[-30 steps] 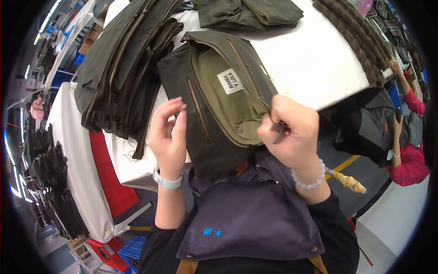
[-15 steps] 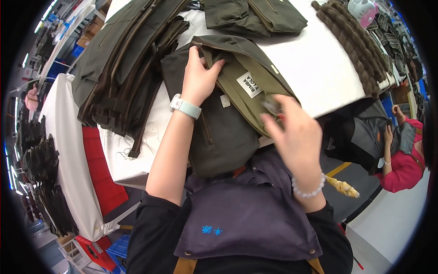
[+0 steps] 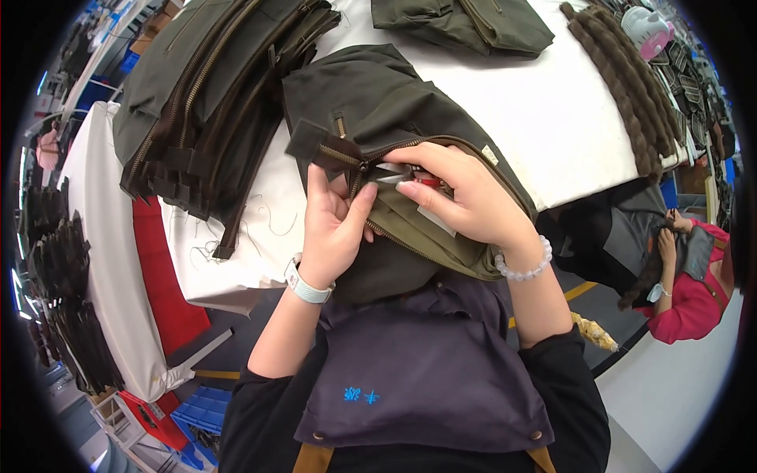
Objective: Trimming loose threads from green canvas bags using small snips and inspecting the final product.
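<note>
A dark green fabric bag [image 3: 371, 91] lies on the white-covered table in front of me, its long brass zipper open and the lighter olive lining [image 3: 410, 225] showing. My left hand [image 3: 333, 236] pinches the bag at the zipper's end, where a dark zipper tail [image 3: 319, 146] sticks out to the left. My right hand [image 3: 469, 193] grips small thread snips [image 3: 389, 175] with a bit of red at the handle. The blades point left, close to the zipper end by my left fingers. Whether they touch a thread cannot be made out.
Stacked dark green zippered pieces [image 3: 197, 87] lie at the left, loose threads beside them. Another green bag [image 3: 465, 24] sits at the far side. Brown plush strips [image 3: 623, 87] and a small white-pink fan [image 3: 646, 31] are at the far right. A person in red [image 3: 694, 276] works at right.
The bag's near side now faces up, its opening narrower. My left hand moved nearer to me, onto the zipper end; my right hand brought the snips leftward and up to it.
</note>
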A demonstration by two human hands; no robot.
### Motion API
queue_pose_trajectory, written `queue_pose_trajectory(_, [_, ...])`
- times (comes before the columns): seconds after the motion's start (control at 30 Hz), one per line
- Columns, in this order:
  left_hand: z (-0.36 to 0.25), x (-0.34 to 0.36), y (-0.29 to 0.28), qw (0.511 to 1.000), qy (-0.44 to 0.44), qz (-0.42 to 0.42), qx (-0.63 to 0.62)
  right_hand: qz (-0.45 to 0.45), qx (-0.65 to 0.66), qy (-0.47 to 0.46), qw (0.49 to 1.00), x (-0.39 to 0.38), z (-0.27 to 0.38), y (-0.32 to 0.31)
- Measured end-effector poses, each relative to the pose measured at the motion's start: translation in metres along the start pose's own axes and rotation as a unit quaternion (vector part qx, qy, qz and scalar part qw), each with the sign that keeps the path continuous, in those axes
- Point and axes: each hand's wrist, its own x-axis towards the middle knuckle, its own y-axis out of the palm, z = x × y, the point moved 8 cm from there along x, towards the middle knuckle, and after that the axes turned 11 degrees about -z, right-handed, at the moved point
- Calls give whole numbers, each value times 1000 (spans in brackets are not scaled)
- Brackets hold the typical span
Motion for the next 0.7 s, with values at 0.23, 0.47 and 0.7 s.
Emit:
queue_pose_trajectory(0.23, [-1, 4, 2, 999, 0, -33, -4, -70, -90, -13, 993, -6, 1, -7])
queue_pose_trajectory(0.47, [3, 4, 0, 999, -11, -40, -18, -41, -110, -16, 993, -3, 2, -1])
queue_pose_trajectory(0.7, [5, 5, 1, 998, 8, -48, -30, -21, -130, 1, 991, 2, 2, -1])
